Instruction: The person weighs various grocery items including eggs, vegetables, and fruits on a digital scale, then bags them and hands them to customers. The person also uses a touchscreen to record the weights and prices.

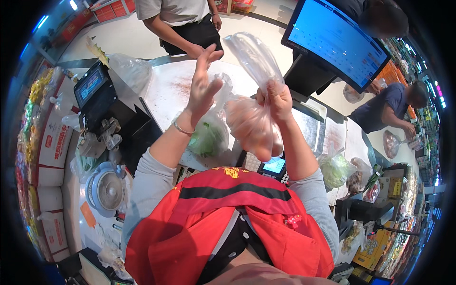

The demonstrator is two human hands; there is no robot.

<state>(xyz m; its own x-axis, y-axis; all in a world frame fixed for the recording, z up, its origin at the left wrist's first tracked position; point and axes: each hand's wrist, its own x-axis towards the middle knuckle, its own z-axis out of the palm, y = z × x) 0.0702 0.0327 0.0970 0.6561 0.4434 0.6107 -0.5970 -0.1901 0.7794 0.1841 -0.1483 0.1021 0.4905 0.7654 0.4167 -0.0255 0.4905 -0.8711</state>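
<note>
My right hand grips the gathered neck of a clear plastic bag and holds it up in front of my apron. Through the film I make out pale orange-brown produce, its kind unclear. The bag's loose upper part stands above my fist. My left hand is raised to the left of that bag, its fingers spread and nothing in them. Behind my left forearm, a second plastic bag with green leafy vegetables rests on the white counter. Beneath the held bag is a scale's keypad and lit display, partly covered.
A customer stands across the counter. To the right are a large monitor, a metal scale plate and a bagged lettuce. On the left stand a black terminal and a small fan. Another person stands farther right.
</note>
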